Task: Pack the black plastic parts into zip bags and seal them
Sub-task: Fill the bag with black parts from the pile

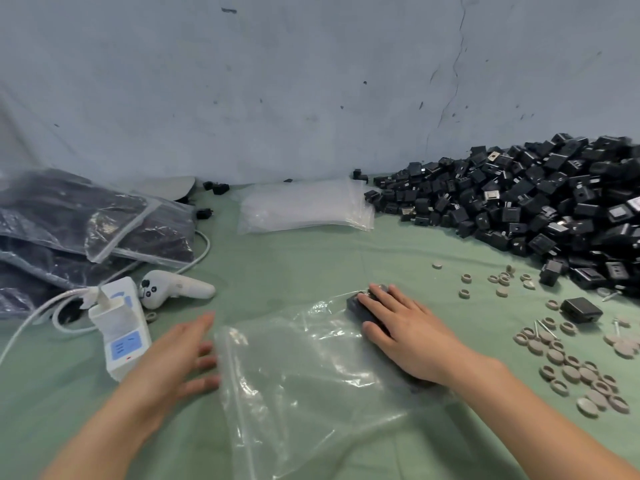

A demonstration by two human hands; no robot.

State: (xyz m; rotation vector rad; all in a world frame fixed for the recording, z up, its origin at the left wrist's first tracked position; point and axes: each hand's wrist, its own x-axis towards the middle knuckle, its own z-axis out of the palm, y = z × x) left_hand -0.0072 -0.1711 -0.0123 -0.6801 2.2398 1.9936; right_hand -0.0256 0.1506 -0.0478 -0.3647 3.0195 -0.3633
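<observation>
A clear zip bag (pixel 311 382) lies flat on the green cloth in front of me. My left hand (pixel 176 358) lies open beside the bag's left edge, fingertips touching it. My right hand (pixel 405 327) presses down with straight fingers on black plastic parts (pixel 356 304) at the bag's upper right corner; whether they are inside the bag is unclear. A big heap of black plastic parts (pixel 540 206) fills the right back. A stack of empty zip bags (pixel 304 209) lies at the back centre.
Filled bags of black parts (pixel 86 223) pile up at the left. A white controller (pixel 173 289), a white power strip (pixel 121 327) and cables lie near my left hand. Several grey round caps (pixel 585 379) and one loose black part (pixel 581 308) are scattered right.
</observation>
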